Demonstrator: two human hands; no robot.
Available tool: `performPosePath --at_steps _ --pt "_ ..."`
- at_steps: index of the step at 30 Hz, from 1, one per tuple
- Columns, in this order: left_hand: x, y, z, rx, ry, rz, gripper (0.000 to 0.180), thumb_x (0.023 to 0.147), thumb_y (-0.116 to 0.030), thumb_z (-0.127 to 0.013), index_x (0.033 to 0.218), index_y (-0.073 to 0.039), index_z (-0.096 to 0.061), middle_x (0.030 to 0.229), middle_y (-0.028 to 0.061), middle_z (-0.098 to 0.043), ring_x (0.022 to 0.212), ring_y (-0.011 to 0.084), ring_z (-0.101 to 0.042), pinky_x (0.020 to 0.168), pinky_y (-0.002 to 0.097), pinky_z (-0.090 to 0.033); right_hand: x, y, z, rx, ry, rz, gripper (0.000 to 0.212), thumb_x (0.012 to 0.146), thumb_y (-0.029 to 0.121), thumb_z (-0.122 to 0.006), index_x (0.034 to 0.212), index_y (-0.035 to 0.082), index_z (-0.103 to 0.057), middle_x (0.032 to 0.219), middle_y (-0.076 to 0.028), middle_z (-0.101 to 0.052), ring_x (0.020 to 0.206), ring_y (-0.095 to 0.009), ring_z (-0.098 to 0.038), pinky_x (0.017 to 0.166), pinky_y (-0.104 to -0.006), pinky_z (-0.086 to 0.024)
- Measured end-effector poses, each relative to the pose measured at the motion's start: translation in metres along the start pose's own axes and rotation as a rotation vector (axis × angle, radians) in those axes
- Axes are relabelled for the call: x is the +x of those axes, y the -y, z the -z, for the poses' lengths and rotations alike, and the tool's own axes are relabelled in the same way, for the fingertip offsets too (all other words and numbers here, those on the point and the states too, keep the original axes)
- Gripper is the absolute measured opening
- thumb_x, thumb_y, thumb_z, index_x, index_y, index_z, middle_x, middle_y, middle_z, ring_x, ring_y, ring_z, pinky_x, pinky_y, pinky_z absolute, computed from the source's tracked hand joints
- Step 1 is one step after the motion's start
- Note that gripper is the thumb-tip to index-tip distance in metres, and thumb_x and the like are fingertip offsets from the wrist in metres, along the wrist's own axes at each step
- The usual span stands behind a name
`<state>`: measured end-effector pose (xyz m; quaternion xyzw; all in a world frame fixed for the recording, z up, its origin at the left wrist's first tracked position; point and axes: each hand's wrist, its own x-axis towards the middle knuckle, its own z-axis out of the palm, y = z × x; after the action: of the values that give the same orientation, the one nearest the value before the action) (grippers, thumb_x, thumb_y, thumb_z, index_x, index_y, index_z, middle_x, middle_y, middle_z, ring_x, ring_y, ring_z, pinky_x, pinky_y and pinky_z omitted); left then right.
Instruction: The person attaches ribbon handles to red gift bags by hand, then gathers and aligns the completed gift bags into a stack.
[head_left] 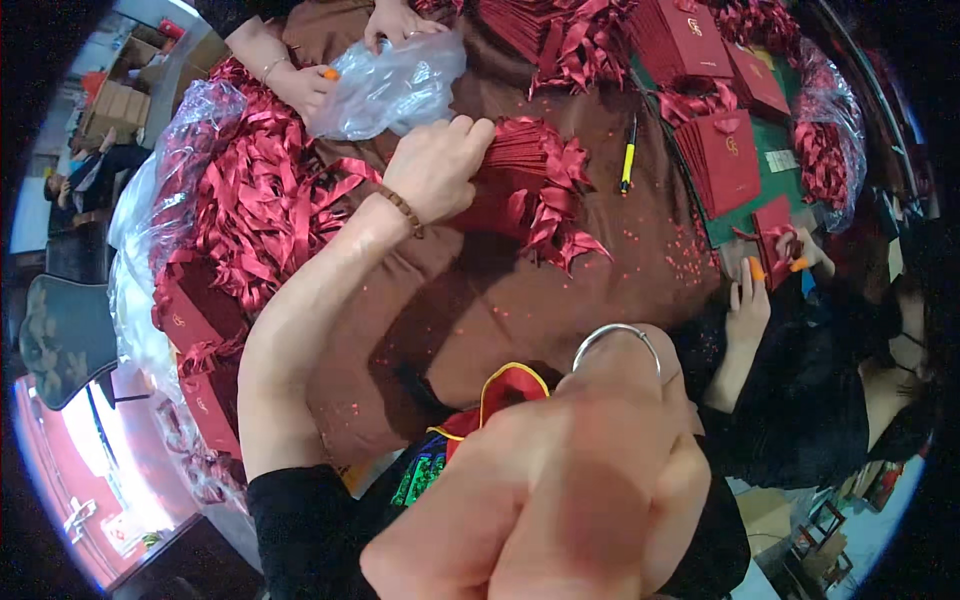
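My left hand (435,175), with a brown beaded bracelet (402,212), is closed at the left end of a stack of dark red paper bags (515,150) with red ribbons. Its curled fingers hide whether they grip the stack. Ribbon ends (560,215) spill from the stack's right side. Very close to the camera, my right hand (560,480) is raised and blurred, its fingers folded in. A silver bangle (620,335) circles that wrist. Whatever the right fingers hold, if anything, is hidden.
Another person's hands hold a clear plastic bag (395,85) at the far side. On the right, a co-worker's hands work on a small red bag (775,225). A ribbon heap (260,200) lies left. A yellow pen (627,165) and red bits (680,250) lie on the brown cloth (480,310).
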<state>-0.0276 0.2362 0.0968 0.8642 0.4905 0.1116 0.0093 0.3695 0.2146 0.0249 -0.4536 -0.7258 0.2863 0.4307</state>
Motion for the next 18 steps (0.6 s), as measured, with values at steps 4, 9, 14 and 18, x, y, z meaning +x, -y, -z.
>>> performPosePath --at_steps 4,9,14,18 --pt "-0.003 0.001 0.001 0.026 0.02 0.018 0.033 0.061 -0.004 -0.06 0.09 -0.005 -0.045 0.08 0.0127 -0.053 0.075 0.0312 -0.056 0.064 0.0412 -0.047 0.017 0.074 -0.079 0.268 0.161 0.131 0.026 0.084 0.016 -0.052 0.108 0.008 -0.047 0.102 -0.015 -0.045 0.075 -0.025 -0.051 0.061 -0.0332 -0.041" --pt "-0.001 0.002 0.002 0.033 0.008 0.007 0.053 0.06 -0.003 -0.061 0.11 -0.005 -0.045 0.084 0.0116 -0.055 0.078 0.0303 -0.057 0.067 0.0383 -0.047 0.032 0.129 -0.104 0.568 0.333 0.287 0.02 0.083 0.015 -0.052 0.101 0.008 -0.048 0.091 -0.013 -0.045 0.067 -0.022 -0.048 0.056 -0.0318 -0.037" --pt "0.006 -0.001 0.001 0.019 -0.01 -0.026 0.041 0.059 -0.003 -0.061 0.098 -0.005 -0.047 0.081 0.0117 -0.054 0.076 0.0304 -0.057 0.066 0.0389 -0.047 0.05 0.179 -0.118 0.871 0.493 0.459 0.013 0.083 0.014 -0.052 0.094 0.008 -0.049 0.08 -0.011 -0.045 0.059 -0.019 -0.044 0.051 -0.0305 -0.033" --pt "-0.007 0.013 -0.006 -0.002 0.0 0.02 0.042 0.058 -0.006 -0.065 0.093 -0.005 -0.043 0.082 0.0133 -0.052 0.079 0.033 -0.055 0.066 0.0418 -0.046 0.007 0.209 -0.083 1.187 0.721 0.641 0.008 0.082 0.013 -0.053 0.089 0.009 -0.049 0.072 -0.01 -0.045 0.052 -0.017 -0.042 0.046 -0.0294 -0.029"
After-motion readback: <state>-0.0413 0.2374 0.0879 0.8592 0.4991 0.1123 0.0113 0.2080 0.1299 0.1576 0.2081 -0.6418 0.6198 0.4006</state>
